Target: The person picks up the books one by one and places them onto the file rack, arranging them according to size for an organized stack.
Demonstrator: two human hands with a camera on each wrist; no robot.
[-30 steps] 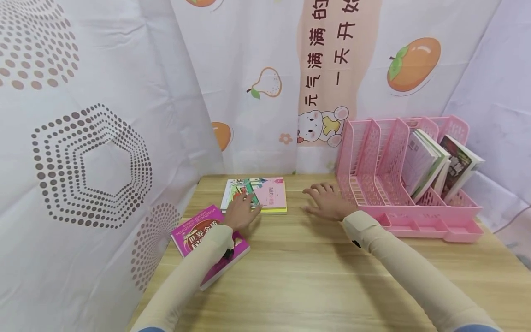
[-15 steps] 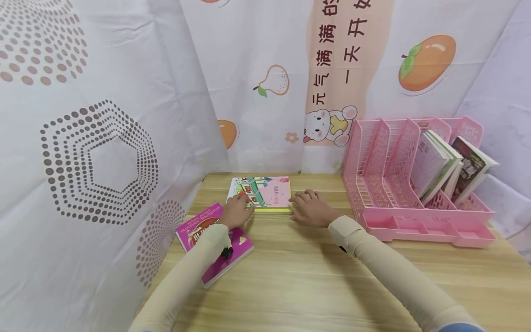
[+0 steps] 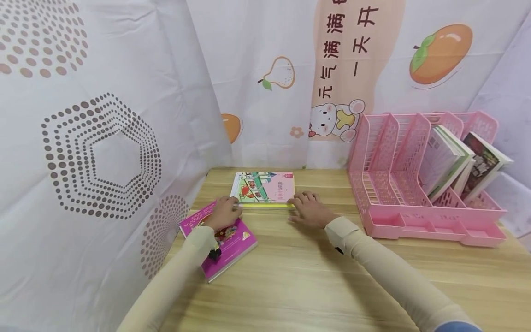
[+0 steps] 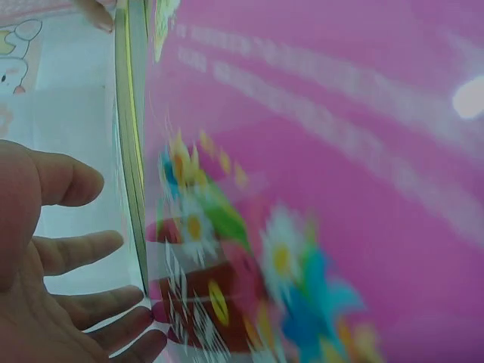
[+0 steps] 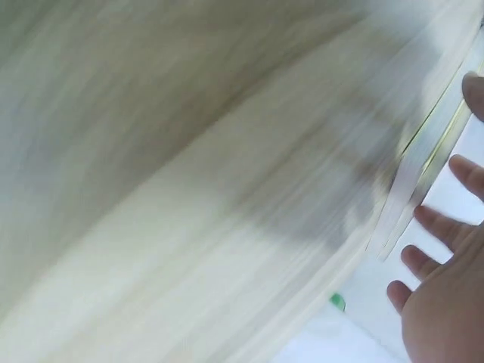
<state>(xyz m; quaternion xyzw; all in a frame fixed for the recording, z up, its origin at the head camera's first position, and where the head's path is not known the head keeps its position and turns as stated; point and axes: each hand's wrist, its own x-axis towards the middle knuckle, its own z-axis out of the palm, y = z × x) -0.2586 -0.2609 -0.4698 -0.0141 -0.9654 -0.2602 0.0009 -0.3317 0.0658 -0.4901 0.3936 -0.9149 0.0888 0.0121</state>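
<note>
A pink picture book [image 3: 271, 186] with a building on its cover lies flat at the back of the table, with another book's edge showing under it. My left hand [image 3: 225, 213] is over the top corner of a magenta book [image 3: 238, 249], its fingertips near the pink book's left corner. In the left wrist view the fingers of that hand [image 4: 64, 272] are spread and grip nothing. At the pink book's right front corner, my right hand [image 3: 312, 210] reaches with its fingertips. The right wrist view has this hand [image 5: 446, 280] with fingers apart beside the book edges [image 5: 416, 170].
To the right stands a pink desk file rack [image 3: 427, 216] with upright dividers and small front trays. Leaning in its right slots are a pale book [image 3: 441, 159] and a dark-covered book [image 3: 481, 166]. Printed curtains [image 3: 257, 124] close off the back and left of the wooden table [image 3: 298, 281].
My right hand has come left from beside the rack to the pink book's right corner. My left hand has drawn back from over the pink book toward its left corner.
</note>
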